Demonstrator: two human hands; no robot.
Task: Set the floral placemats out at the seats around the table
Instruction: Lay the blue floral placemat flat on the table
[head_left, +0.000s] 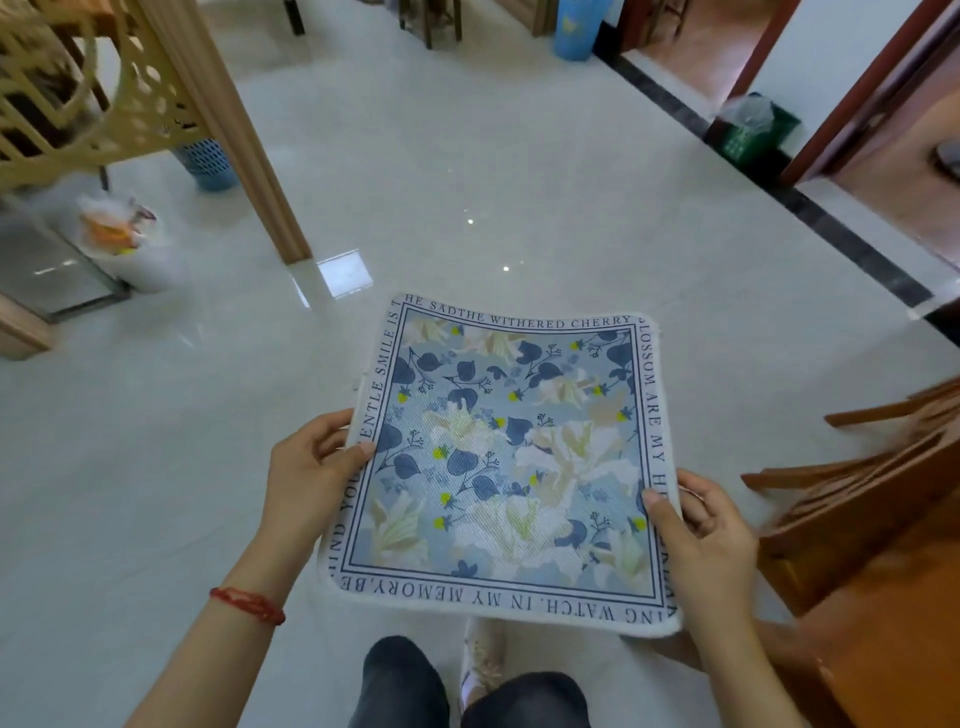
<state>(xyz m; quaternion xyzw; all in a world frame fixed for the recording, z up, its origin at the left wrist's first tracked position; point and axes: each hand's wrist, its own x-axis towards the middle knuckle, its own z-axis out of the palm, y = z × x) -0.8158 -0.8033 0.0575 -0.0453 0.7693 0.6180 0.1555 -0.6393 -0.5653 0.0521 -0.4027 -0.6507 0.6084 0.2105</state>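
Note:
A square floral placemat (506, 457), blue and white with a lettered border, is held flat in the air above the floor in front of me. My left hand (311, 467) grips its left edge with the thumb on top. The right edge is pinched by my right hand (701, 540), thumb on top and fingers underneath. I cannot tell whether more than one mat is in the stack. A brown wooden table corner (893, 639) and a wooden chair (872, 478) show at the right edge.
Glossy pale tiled floor (467, 182) stretches ahead. A wooden lattice partition with a post (244, 130) stands at the left, a white bin with rubbish (130, 249) and a blue basket (208, 161) near it. A green crate (753, 135) sits by a doorway at the right.

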